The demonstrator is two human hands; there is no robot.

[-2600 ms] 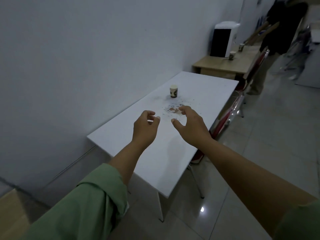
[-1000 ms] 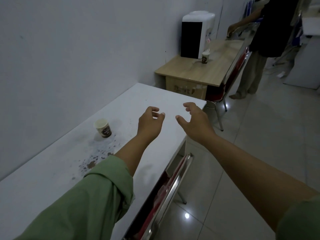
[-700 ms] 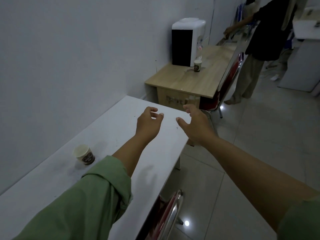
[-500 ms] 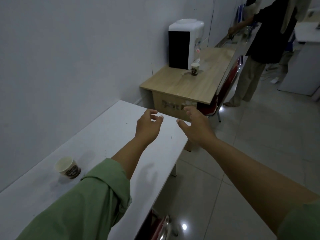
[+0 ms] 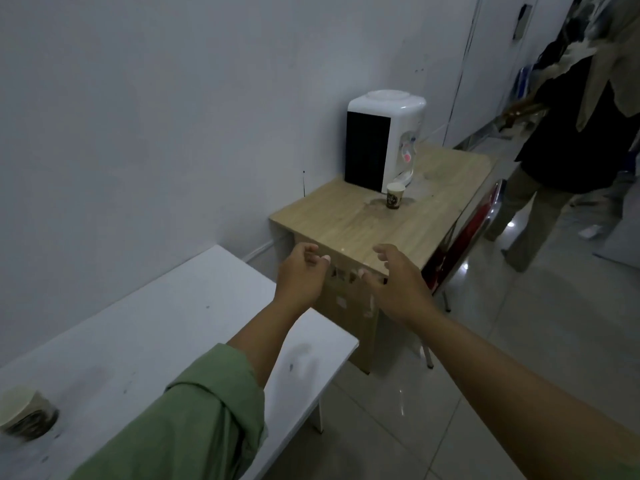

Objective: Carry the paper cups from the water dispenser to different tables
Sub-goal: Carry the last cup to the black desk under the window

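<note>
Two bare hands reach forward, neither holding anything: the left hand (image 5: pixel 300 274) has its fingers loosely curled toward the thumb, and the right hand (image 5: pixel 398 282) is spread wider, thumb out and fingers gently bent. A rolled green sleeve (image 5: pixel 194 414) of soft cloth covers the left forearm up to the elbow, while the right forearm is bare. Below the left arm lies a smooth white tabletop (image 5: pixel 145 337), rectangular, with small dark specks; a blurred paper cup (image 5: pixel 26 415) with a pale inside and a dark printed band stands near its near left edge. Past the white tabletop's far edge stands a wooden table (image 5: pixel 349 223) with a light grain and a boxy front panel. Toward its far edge, against the wall, sits a water dispenser (image 5: pixel 382 140), a rounded white plastic body with a flat black side panel. Just in front of its taps, around the middle of the wooden top, stands a second small paper cup (image 5: pixel 394 196), upright, tapered, with a dark print and a white rim, well apart from both hands. Beside the wooden table's right edge a chair (image 5: pixel 467 233) shows red padding and a shiny metal frame. Another person (image 5: pixel 568 147) in dark top and khaki trousers stands on the glossy tiled floor (image 5: pixel 519 341).
</note>
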